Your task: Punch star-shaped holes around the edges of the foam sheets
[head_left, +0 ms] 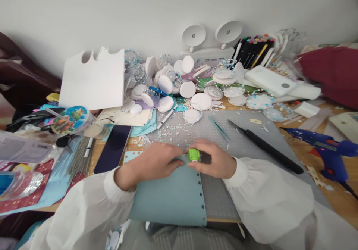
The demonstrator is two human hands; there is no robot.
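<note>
A sheet of light blue paper (pixel 167 197) lies before me, with small star-shaped holes along its right edge and part of its top edge. My left hand (pixel 156 159) is closed on the paper's far edge, thumb and forefinger together. A small green craft punch (pixel 193 154) sits at the far edge near the right corner. Fingers and thumb of my right hand (pixel 212 158) grip it from the right. The paper under both hands is partly hidden. Beyond my hands lie tweezers (pixel 218 128) and a black-handled craft knife (pixel 268 147).
A grey cutting mat (pixel 243 197) lies beneath the paper. Round white cut-outs (pixel 201 101) crowd the back. A phone (pixel 113 148) and a lidded plastic cup (pixel 84 121) stand left; a blue glue gun (pixel 327 149) lies right. Markers (pixel 253 52) stand behind.
</note>
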